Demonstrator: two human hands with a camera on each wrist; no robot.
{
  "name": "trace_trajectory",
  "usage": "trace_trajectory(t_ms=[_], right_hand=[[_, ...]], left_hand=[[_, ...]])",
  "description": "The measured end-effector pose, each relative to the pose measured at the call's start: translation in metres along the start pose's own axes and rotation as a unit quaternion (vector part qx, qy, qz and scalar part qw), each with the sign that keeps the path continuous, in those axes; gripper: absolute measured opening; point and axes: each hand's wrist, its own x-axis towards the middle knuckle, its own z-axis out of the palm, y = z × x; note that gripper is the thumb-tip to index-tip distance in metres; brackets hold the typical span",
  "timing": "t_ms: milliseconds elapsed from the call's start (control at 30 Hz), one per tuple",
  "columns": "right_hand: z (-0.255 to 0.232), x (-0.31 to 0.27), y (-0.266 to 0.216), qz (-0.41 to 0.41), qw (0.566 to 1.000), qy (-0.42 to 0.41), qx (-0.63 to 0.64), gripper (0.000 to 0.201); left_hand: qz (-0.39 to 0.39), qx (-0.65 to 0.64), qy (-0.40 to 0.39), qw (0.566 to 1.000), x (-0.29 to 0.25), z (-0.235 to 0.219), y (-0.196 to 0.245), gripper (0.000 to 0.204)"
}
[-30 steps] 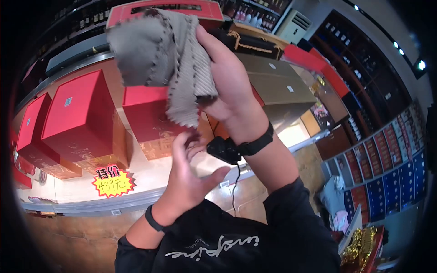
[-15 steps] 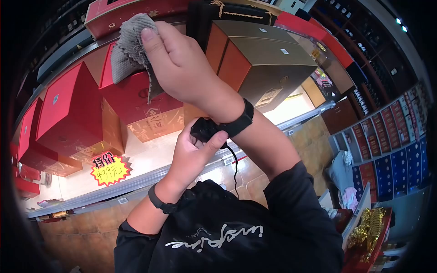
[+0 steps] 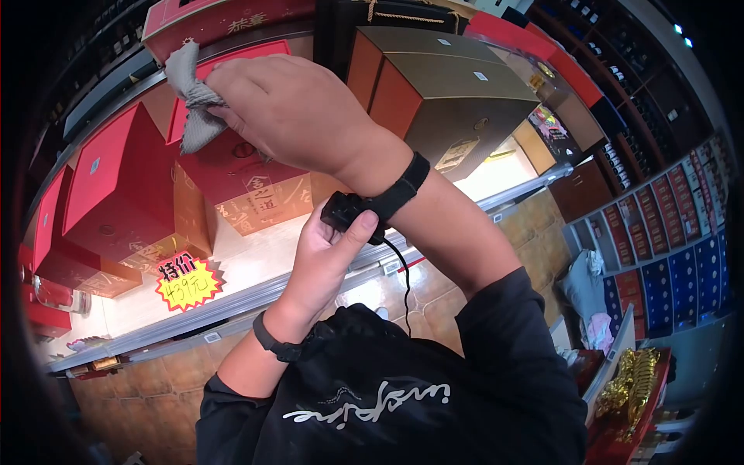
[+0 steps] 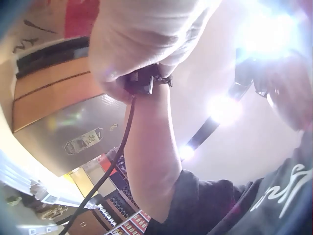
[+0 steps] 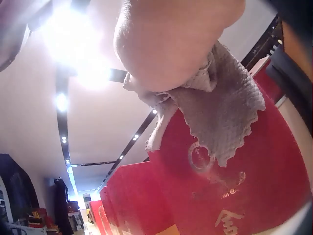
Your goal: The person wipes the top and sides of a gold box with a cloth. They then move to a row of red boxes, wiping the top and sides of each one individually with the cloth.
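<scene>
The right hand [image 3: 291, 112] pinches a crumpled grey cloth [image 3: 203, 116] at the upper left, over the middle red box [image 3: 240, 151]. Seen from the right wrist, the cloth [image 5: 222, 107] hangs in front of the red box's face [image 5: 244, 181]; contact is hard to tell. The left hand [image 3: 324, 252] grips the small black device [image 3: 349, 217] at the right wrist, its thumb across it. In the left wrist view the left hand [image 4: 146, 36] covers part of the device [image 4: 142, 81], and a cable [image 4: 110, 169] runs down from it.
Two more red boxes [image 3: 116, 178] stand left, behind a yellow price sign [image 3: 188, 283]. A large dark gold box [image 3: 457, 101] stands right of the hands. The counter's metal edge [image 3: 170, 329] runs below. Shelves [image 3: 659, 279] line the right side.
The right hand, first raised with the cloth spread, has turned over and come down toward the middle red box. The left hand has gone from empty, loosely curled fingers to gripping the black device.
</scene>
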Motion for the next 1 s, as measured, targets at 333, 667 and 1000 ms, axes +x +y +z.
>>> trace_trajectory(t_ms=[333,667,1000], right_hand=[[-0.040,0.034,0.003,0.193,0.970,0.101,0.109,0.025],[0.019,0.033,0.016,0.191,0.936,-0.274,0.107,0.049],[0.053,0.054,0.047,0.237,0.878,-0.416,0.030,0.064]], left_hand=[[0.117,0.195,0.019,0.974,-0.010,-0.017,0.030,0.050],[0.453,0.537,0.239,0.670,0.026,-0.080,0.130,0.037],[0.442,0.452,0.207,0.747,0.079,-0.123,0.143,0.039]])
